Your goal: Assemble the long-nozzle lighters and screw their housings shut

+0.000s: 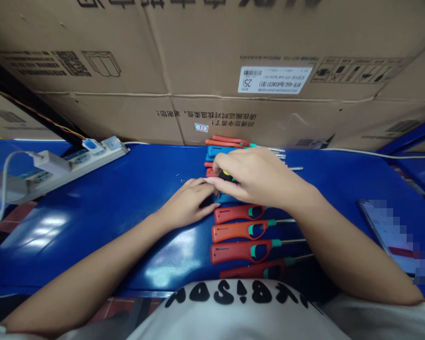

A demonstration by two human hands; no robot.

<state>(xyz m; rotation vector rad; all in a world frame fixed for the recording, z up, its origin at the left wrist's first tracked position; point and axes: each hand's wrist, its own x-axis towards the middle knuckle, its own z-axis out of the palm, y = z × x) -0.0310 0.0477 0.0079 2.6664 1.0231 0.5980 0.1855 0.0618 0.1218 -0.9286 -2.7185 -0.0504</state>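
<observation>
A row of long-necked gas lighters lies across the blue table, their handles to the left and metal tubes to the right. My right hand (pixel 255 174) is closed round a screwdriver with a black and yellow handle (pixel 225 175); its tip is hidden. Just below that, a blue lighter (pixel 225 198) is partly covered by my hands. My left hand (pixel 189 200) grips its left end between thumb and fingers. Nearer to me lie a red lighter (pixel 233 214), an orange lighter (pixel 233 232) and more red ones. Beyond my right hand are another blue lighter (pixel 217 151) and several red-orange ones.
Tiny screws (pixel 182 181) lie left of the row. A white power strip (pixel 81 163) with plugs and cables runs along the left side. A phone (pixel 389 236) rests at the right. Large cardboard boxes (pixel 127 108) stand behind the table (pixel 145 165).
</observation>
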